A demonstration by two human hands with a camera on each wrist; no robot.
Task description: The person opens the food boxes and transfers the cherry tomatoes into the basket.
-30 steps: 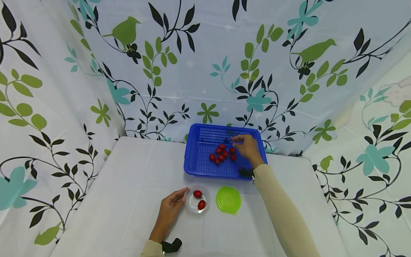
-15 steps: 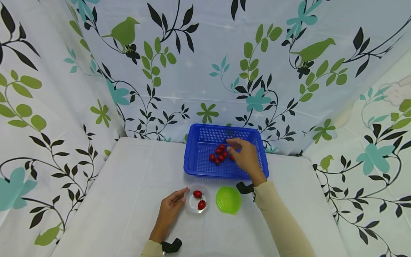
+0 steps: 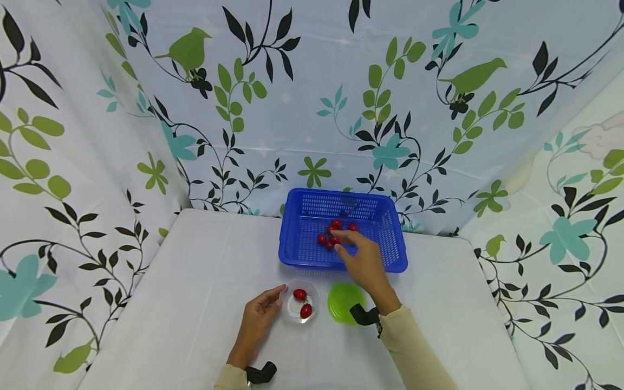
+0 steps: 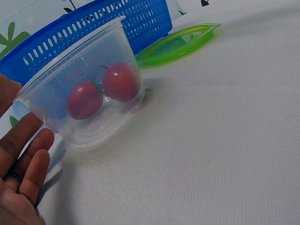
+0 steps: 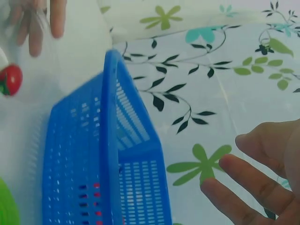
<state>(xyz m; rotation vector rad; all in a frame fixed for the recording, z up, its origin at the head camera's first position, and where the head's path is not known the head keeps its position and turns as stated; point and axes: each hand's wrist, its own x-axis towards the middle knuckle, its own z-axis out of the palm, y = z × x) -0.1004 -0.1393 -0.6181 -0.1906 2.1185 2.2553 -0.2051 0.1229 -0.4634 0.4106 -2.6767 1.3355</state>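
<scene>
My left hand [image 3: 258, 319] rests beside a clear plastic tub [image 3: 314, 304], its fairly straight fingers touching the tub's left side. Two small red tomatoes with green stems, one a tomato [image 4: 121, 82] on the right, lie in this tub. My right hand [image 3: 363, 262] hovers over the front of a blue perforated basket [image 3: 288, 233], its fingertips overlapping a cluster of red tomatoes [image 3: 322, 239] in the head view. Nothing shows between the spread thumb [image 5: 255, 140] and fingers in the right wrist view. Part of the cluster is hidden behind the hand.
A bright green lid [image 3: 341, 297] lies right of the tub, partly covered by my right wrist's black camera [image 3: 363, 315]. The white-covered table [image 3: 219, 260] meets a patterned curtain [image 3: 312, 108] behind the basket, and more curtain hangs at both sides.
My right hand has moved from the basket's right back part toward its front and left, now over the tomato cluster. The left hand and tub stay in place.
</scene>
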